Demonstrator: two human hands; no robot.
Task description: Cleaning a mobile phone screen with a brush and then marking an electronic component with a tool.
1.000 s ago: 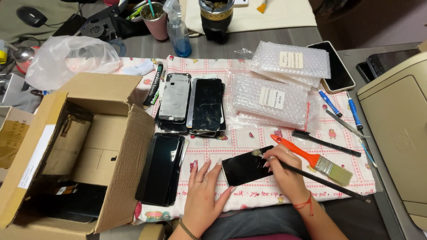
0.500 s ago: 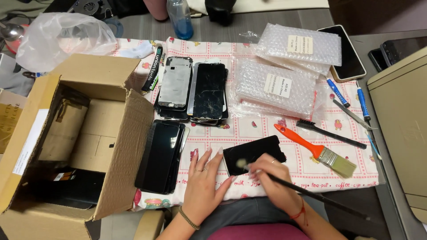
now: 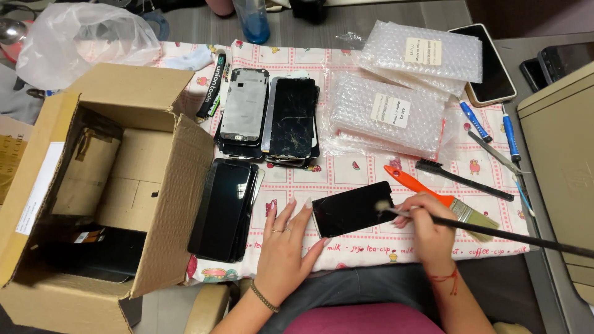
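Left hand: I'm pressing my left hand [image 3: 286, 247] flat, fingers spread, at the near-left corner of the small black screen [image 3: 354, 209], holding nothing.
Right hand: my right hand [image 3: 427, 226] is closed round the long thin brush [image 3: 495, 232], its pale tip resting on the screen's right edge.
Screen: it's lying tilted on the patterned cloth [image 3: 352, 176], between my hands.
Just changed: the tip has been travelling from the left part of the glass to the right edge, so I judge the dusting is nearly across.
Hard to see: the brush handle is running out of view at the right; my fingers are hiding the grip; dust on the glass is too fine to tell.
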